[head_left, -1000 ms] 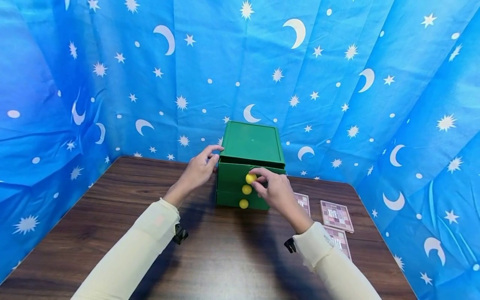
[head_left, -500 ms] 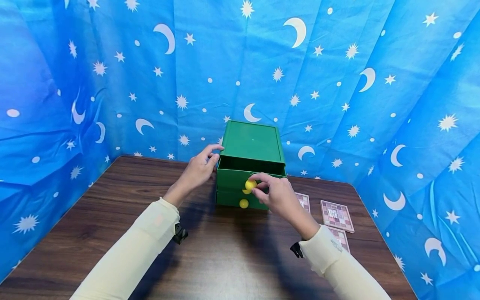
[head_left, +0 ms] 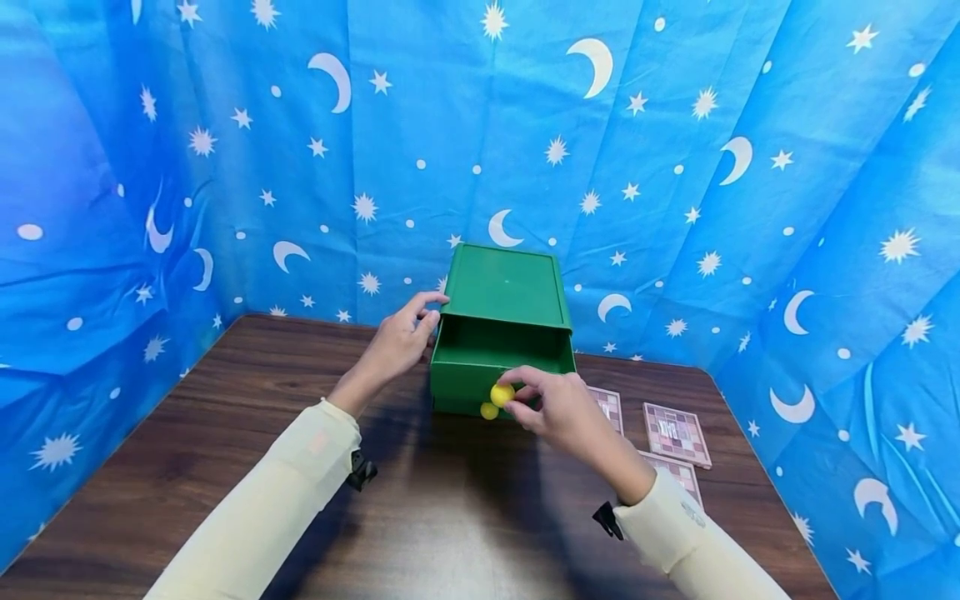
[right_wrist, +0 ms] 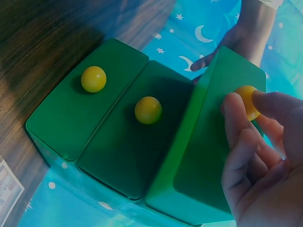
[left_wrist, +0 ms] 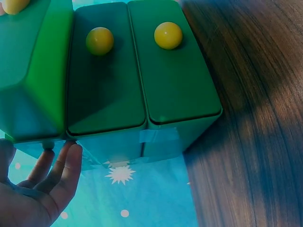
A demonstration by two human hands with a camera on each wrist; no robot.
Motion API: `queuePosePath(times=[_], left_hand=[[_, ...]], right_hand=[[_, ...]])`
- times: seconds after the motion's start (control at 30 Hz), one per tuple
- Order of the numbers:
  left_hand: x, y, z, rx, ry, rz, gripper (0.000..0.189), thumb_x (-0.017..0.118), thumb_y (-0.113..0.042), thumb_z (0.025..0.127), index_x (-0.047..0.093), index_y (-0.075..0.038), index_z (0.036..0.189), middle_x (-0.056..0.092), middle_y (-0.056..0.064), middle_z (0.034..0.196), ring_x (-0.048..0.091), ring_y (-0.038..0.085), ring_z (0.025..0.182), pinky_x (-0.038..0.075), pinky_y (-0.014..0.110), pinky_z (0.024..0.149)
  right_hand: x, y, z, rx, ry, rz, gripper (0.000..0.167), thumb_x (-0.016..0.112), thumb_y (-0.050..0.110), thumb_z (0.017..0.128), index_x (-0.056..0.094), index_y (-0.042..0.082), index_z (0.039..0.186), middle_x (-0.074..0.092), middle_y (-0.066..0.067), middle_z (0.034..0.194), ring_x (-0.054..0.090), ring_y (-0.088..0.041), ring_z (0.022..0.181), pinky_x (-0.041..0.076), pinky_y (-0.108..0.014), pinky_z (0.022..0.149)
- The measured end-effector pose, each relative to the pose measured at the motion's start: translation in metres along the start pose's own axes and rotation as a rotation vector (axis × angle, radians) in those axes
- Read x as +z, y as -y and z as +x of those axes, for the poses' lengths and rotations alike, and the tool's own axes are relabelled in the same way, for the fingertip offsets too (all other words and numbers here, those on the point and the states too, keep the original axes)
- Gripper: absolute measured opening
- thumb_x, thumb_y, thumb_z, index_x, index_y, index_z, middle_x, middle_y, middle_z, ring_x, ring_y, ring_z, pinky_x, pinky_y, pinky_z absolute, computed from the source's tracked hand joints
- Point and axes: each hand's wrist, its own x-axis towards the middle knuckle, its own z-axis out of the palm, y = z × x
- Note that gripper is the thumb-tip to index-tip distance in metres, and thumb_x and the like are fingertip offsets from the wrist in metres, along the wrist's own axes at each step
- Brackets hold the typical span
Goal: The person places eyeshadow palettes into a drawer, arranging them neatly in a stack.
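Note:
A small green drawer cabinet [head_left: 506, 283] stands at the back of the table, its top drawer [head_left: 465, 379] pulled part way out. Inside that drawer I see bare green walls. My right hand [head_left: 555, 408] pinches the drawer's round yellow knob [head_left: 502, 395] between thumb and fingers. Two lower drawers stay closed, each with a yellow knob, the middle knob [right_wrist: 148, 110] and the bottom knob [right_wrist: 93, 79] showing in the right wrist view. At the cabinet's left side, my left hand [head_left: 401, 337] touches the edge with straight fingertips, seen also in the left wrist view.
Several flat pink checkered cases, one of them a palette-like case [head_left: 677, 434], lie on the brown wooden table [head_left: 420, 517] right of the cabinet. A blue curtain [head_left: 420, 108] with moons and stars hangs behind and around the table.
The top drawer has slid out toward me, from a narrow gap to a wide opening. My right hand came nearer with the knob, while my left hand stayed at the cabinet's side.

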Motion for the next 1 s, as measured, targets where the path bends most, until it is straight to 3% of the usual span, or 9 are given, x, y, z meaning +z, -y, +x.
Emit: queuePosePath(times=[0.17, 0.57, 0.77, 1.0], left_hand=[[0.001, 0.000, 0.000, 0.006, -0.008, 0.008, 0.037, 0.039, -0.034, 0.112, 0.047, -0.030, 0.148, 0.065, 0.012, 0.134, 0.068, 0.025, 0.092, 0.055, 0.039, 0.073], [0.001, 0.001, 0.002, 0.009, -0.011, 0.016, 0.038, 0.039, -0.033, 0.112, 0.047, -0.030, 0.148, 0.066, 0.012, 0.133, 0.068, 0.026, 0.092, 0.054, 0.040, 0.073], [0.002, 0.001, 0.001, 0.008, -0.002, 0.010, 0.038, 0.038, -0.035, 0.112, 0.046, -0.030, 0.149, 0.065, 0.013, 0.135, 0.068, 0.026, 0.093, 0.053, 0.040, 0.075], [0.001, 0.001, 0.002, 0.006, -0.002, -0.004, 0.037, 0.039, -0.032, 0.112, 0.046, -0.030, 0.148, 0.065, 0.013, 0.134, 0.067, 0.026, 0.092, 0.053, 0.040, 0.074]], right_hand=[[-0.001, 0.002, -0.006, -0.009, 0.013, 0.003, 0.022, 0.076, 0.016, 0.093, 0.070, 0.020, 0.114, 0.079, -0.006, 0.097, 0.071, -0.011, 0.073, 0.050, -0.018, 0.055], [-0.008, 0.004, -0.016, -0.054, 0.015, 0.013, 0.024, 0.073, 0.015, 0.095, 0.071, 0.019, 0.118, 0.079, -0.004, 0.096, 0.072, -0.009, 0.075, 0.052, -0.016, 0.060], [-0.026, -0.001, -0.023, -0.008, -0.103, 0.034, 0.014, 0.070, 0.015, 0.096, 0.072, 0.017, 0.110, 0.068, 0.007, 0.071, 0.052, -0.002, 0.054, 0.043, -0.022, 0.048], [-0.047, -0.022, -0.032, 0.073, -0.298, -0.021, 0.008, 0.069, 0.007, 0.094, 0.071, 0.011, 0.101, 0.066, 0.003, 0.069, 0.055, -0.007, 0.058, 0.045, -0.023, 0.052]])
